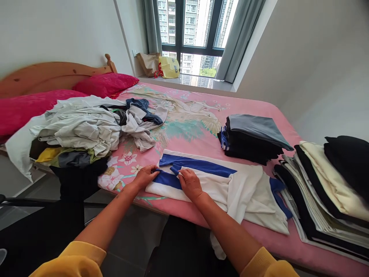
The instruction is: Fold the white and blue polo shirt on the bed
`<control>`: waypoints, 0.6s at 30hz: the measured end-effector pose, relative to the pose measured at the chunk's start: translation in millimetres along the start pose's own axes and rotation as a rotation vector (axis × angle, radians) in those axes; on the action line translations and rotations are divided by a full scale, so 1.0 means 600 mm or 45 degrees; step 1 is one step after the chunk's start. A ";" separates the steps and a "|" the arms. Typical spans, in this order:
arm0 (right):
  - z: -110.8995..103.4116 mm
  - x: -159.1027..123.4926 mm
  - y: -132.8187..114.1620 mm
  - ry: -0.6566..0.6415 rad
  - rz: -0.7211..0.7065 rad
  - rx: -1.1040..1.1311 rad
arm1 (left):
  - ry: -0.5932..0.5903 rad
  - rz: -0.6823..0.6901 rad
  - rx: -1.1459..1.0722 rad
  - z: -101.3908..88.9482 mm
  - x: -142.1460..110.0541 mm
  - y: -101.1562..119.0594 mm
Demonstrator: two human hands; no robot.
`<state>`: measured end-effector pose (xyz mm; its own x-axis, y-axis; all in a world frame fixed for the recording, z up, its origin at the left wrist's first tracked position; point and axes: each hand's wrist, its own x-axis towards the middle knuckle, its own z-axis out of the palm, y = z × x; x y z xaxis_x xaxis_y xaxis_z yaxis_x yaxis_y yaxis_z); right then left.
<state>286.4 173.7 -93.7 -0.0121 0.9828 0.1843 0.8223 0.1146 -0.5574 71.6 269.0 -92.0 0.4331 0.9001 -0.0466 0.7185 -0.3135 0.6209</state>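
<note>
A white shirt with blue stripes [230, 184] lies flat near the front edge of the pink bed [196, 127]. My left hand [145, 176] pinches the shirt's left edge, by the blue collar. My right hand [190, 184] rests on the shirt just to the right, its fingers closed on a fold of the blue collar. Both forearms come up from below, in yellow sleeves.
A heap of unfolded clothes [83, 130] covers the bed's left side, beside red pillows [106, 84]. A dark folded stack [253, 140] sits behind the shirt, and a taller folded stack [325, 188] stands at the right. Bags [161, 65] stand on the window sill.
</note>
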 end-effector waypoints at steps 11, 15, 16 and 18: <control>-0.137 -0.012 0.125 -0.098 0.191 -0.144 | 0.106 0.048 0.012 0.027 0.007 -0.026; -0.214 -0.009 0.192 -0.579 0.293 -0.254 | 0.112 0.035 0.077 0.026 0.008 -0.022; -0.226 -0.006 0.196 -0.674 0.296 -0.284 | 0.109 0.028 0.090 0.025 0.009 -0.021; -0.239 0.002 0.193 -0.856 0.299 -0.358 | 0.093 0.024 0.096 0.023 0.012 -0.021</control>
<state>463.3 167.6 -42.0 -0.0883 0.8637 -0.4963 0.9589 -0.0612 -0.2771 73.1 275.1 -111.2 0.4080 0.9127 0.0235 0.7508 -0.3501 0.5601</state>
